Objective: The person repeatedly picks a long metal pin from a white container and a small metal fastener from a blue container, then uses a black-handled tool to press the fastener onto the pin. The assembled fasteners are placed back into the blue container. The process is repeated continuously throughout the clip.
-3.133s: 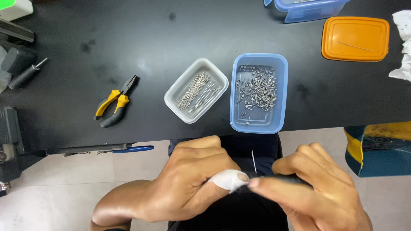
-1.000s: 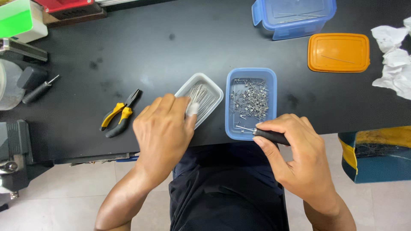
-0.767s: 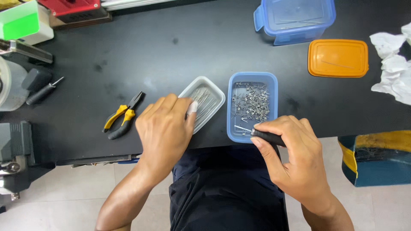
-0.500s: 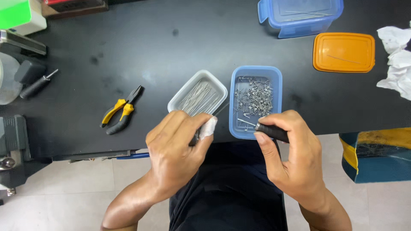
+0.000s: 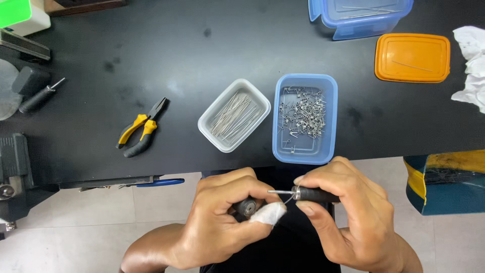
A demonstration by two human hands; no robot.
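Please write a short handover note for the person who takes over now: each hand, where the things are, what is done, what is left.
Left hand: closed on a small dark round part, fingertip wrapped in white.
Right hand: grips a black-handled tool, its metal tip pointing at the left hand.
White tray holds straight wires; blue tray holds bent pieces.
Pliers lie unused on the table.
Done: many bent pieces.
Left: many straight wires.

matt black table (image 5: 151,60), translucent blue plastic tub (image 5: 331,116), metal pins (image 5: 233,116).

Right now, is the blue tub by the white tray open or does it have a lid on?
Open. The blue tub has no lid: the small bent metal pieces inside show plainly from above, covering its far half.
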